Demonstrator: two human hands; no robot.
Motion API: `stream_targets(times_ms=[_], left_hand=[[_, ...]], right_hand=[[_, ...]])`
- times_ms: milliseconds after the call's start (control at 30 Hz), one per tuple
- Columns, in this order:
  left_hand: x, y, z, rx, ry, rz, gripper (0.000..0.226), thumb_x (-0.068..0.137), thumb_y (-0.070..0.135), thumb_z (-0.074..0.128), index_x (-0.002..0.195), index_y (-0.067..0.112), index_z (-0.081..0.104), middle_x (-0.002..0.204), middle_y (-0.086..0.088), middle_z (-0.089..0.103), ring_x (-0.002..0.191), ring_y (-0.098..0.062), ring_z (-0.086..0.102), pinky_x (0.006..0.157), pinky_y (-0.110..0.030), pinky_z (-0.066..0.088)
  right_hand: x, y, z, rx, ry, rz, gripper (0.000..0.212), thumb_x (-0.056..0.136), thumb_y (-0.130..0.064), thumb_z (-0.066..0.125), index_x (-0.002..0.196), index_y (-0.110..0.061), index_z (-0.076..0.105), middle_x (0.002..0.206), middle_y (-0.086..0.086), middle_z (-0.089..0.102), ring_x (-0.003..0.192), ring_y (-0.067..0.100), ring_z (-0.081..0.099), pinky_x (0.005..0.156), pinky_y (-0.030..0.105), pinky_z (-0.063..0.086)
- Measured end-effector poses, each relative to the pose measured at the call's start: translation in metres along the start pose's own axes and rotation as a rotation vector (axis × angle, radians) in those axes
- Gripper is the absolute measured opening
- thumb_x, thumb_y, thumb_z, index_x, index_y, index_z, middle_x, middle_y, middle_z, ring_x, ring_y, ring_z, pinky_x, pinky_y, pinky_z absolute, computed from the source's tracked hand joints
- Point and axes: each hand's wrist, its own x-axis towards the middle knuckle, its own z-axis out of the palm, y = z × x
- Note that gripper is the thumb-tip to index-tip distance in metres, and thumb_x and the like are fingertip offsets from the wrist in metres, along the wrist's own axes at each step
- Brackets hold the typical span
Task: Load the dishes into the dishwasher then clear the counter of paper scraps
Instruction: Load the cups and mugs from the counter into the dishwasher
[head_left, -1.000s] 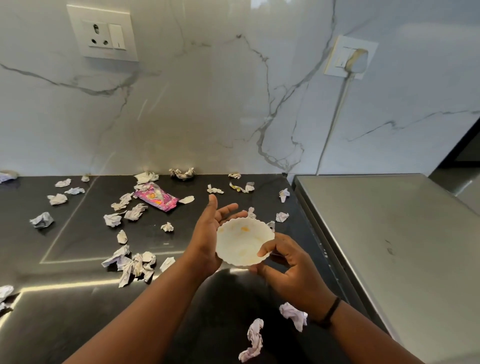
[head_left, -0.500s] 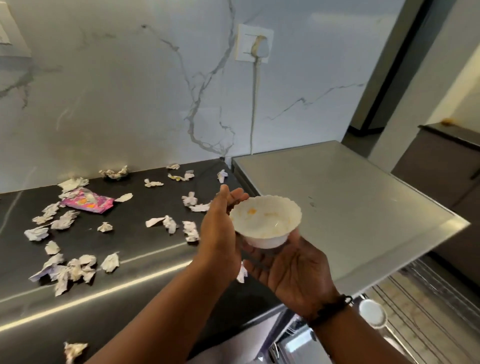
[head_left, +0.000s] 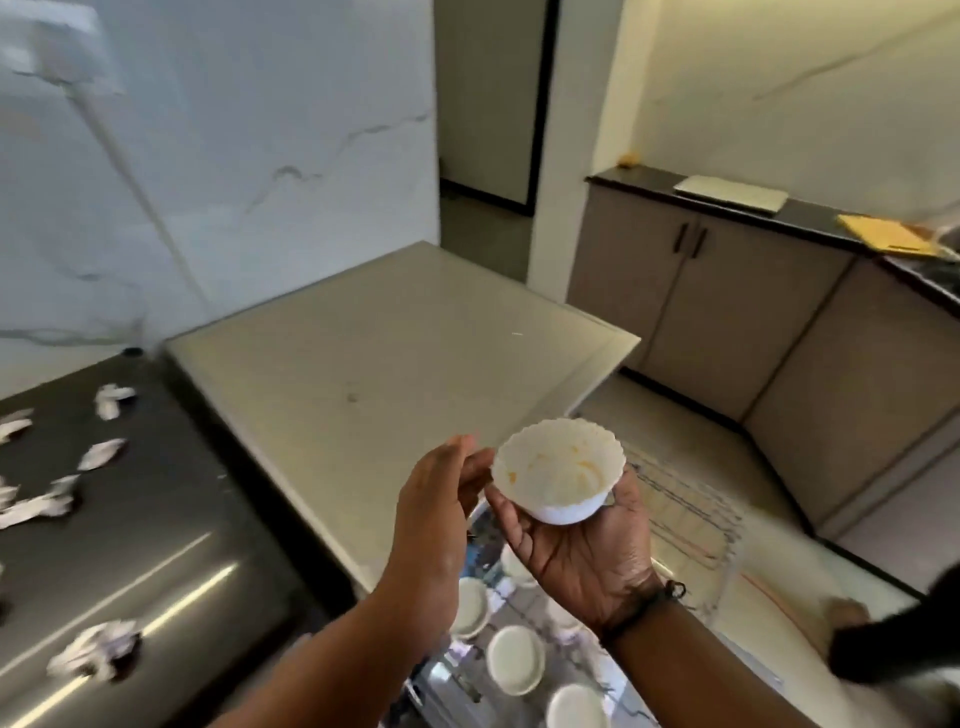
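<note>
- No writing or labels readable; frame motion-blurred.
- White scalloped bowl upright, orange smears inside, otherwise empty.
- Bowl sits in the upturned right hand, fingers cupped under its base, above the open dishwasher rack.
- Rack holds several white dishes.
- Left hand released, fingers straight, just beside the bowl; contact unclear.
- Paper scraps lie scattered on the dark counter.
</note>
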Motion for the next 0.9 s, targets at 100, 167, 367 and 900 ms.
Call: stream_targets(times_ms=[100,167,367,900], left_hand=[[0.014,-0.041,0.061,0.026,-0.088,-0.124,0.022,0.098,0.022,0.045,0.1,0.014,0.065,0.091,-0.005,0.075,0.084,-0.018,0.069,0.08,-0.031,0.054],[0.027,-0.067,0.088,0.135,-0.156,-0.178,0.023,0.099,0.024,0.043,0.102,0.018,0.065,0.09,-0.001,0.076,0.087,-0.017,0.069,0.082,-0.03,0.052],[0.07,-0.156,0.108,0.731,-0.428,-0.149,0.02,0.08,0.051,0.056,0.097,0.043,0.063,0.101,0.026,0.065,0.104,0.0,0.059,0.082,-0.017,0.043],[0.184,-0.282,0.088,1.921,-1.033,0.198,0.051,0.094,0.048,0.043,0.131,0.014,0.04,0.136,-0.007,0.042,0.128,-0.029,0.034,0.103,-0.044,0.031]], right_hand=[[-0.012,-0.067,-0.055,-0.043,0.085,0.005,0.073,0.067,-0.062,0.067,0.116,-0.008,0.068,0.128,0.021,0.056,0.107,0.04,0.056,0.083,0.048,0.053],[-0.018,-0.101,-0.09,-0.073,0.183,0.02,0.071,0.068,-0.063,0.064,0.113,-0.009,0.07,0.123,0.021,0.06,0.101,0.042,0.059,0.075,0.048,0.056],[-0.023,-0.163,-0.189,-0.15,0.554,0.044,0.084,0.07,-0.075,0.055,0.13,-0.016,0.054,0.123,0.024,0.058,0.09,0.046,0.063,0.065,0.044,0.059],[0.058,-0.175,-0.289,-1.153,1.126,0.134,0.077,0.063,-0.059,0.079,0.125,-0.037,0.038,0.124,0.007,0.042,0.102,0.031,0.053,0.067,0.051,0.059]])
